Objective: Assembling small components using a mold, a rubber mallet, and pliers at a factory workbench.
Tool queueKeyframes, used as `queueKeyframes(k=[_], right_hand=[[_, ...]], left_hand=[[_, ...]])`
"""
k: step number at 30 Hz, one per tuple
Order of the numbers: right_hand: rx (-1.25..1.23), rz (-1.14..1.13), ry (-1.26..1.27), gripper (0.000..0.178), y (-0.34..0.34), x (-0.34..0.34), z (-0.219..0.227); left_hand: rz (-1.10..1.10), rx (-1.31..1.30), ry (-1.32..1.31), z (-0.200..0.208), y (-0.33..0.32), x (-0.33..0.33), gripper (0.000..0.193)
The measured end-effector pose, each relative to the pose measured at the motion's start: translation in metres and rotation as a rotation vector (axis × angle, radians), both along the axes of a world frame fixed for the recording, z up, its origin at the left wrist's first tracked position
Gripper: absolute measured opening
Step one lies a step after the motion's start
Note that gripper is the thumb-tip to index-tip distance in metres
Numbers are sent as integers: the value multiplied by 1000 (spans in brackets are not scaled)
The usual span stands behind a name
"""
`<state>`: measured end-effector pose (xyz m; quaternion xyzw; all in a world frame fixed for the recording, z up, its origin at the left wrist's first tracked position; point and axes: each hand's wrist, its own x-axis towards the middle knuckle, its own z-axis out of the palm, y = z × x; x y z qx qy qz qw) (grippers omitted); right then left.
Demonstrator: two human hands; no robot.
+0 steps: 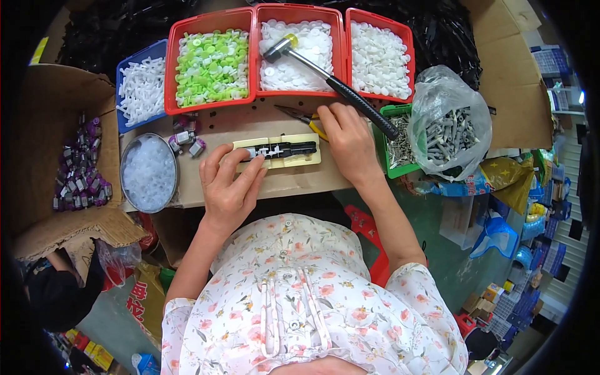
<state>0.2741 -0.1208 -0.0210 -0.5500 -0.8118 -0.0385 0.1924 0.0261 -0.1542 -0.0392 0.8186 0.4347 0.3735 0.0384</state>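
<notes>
Head cam: LH (229,185) touches tray (294,162), RH (351,145) by pliers (306,118).

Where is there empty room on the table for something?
Bare tabletop lies between the cream holder and the near edge. Another patch, with dark specks nearby, lies between the holder and red bins, left of the pliers. It's crowded along the back with bins, at left with the round bowl, and at right with the green bin and plastic bag.

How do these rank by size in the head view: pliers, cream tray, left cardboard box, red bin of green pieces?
Left cardboard box
Red bin of green pieces
Cream tray
Pliers, partly hidden by the right hand
</notes>
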Motion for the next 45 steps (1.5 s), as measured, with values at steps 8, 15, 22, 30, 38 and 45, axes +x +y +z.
queueKeyframes(k=[8, 15, 22, 30, 38, 45], right_hand=[[184, 1, 239, 29, -35, 18, 33], [122, -558, 63, 24, -38, 142, 53], [-140, -441, -63, 36, -49, 195, 49], [-34, -444, 12, 24, -38, 224, 39], [167, -474, 275, 24, -43, 201, 55], [108, -447, 339, 22, -50, 192, 57]], left_hand=[[37, -3, -4, 10, 6, -11, 29], [223, 77, 81, 38, 24, -44, 30], [406, 73, 71, 49, 67, -81, 17], [547, 81, 30, 45, 95, -117, 16], [546, 135, 151, 32, 150, -113, 19], [506, 91, 325, 26, 180, -105, 19]])
